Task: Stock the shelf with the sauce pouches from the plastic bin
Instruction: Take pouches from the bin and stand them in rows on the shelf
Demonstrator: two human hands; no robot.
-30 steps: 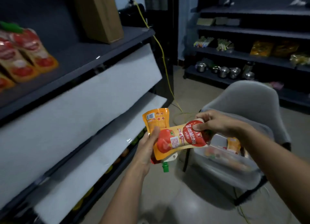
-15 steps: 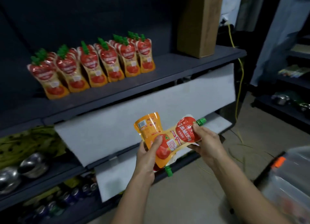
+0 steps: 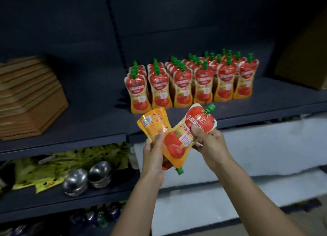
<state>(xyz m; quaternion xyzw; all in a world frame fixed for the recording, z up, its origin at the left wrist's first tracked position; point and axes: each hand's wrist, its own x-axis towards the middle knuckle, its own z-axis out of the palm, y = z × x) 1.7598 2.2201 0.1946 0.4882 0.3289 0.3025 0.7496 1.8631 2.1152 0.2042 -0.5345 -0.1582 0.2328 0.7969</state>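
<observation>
We hold two sauce pouches in front of the dark shelf [image 3: 265, 101], just below its front edge. Our left hand [image 3: 153, 152] has its fingers curled round the upturned pouch [image 3: 153, 124], which shows its orange back and barcode to us, its base pointing up and left and its green cap [image 3: 179, 171] poking out below our palm. Our right hand [image 3: 207, 140] pinches the front pouch [image 3: 178, 143] at its red upper part, thumb on the printed face; this pouch lies tilted across the other one, its own green cap aimed up and right toward the shelf. The two pouches overlap and touch. On the shelf the stocked pouches [image 3: 203, 83] stand upright in several close rows, caps up, well back from the edge. A brown cardboard box [image 3: 304, 58] stands to their right and a stack of wooden boards [image 3: 26, 97] lies on the neighbouring shelf section to the left. On the lower level we see metal bowls [image 3: 88, 177] beside yellow packets [image 3: 53, 165], and white sheets [image 3: 265, 147] hang over the shelves below our hands.
</observation>
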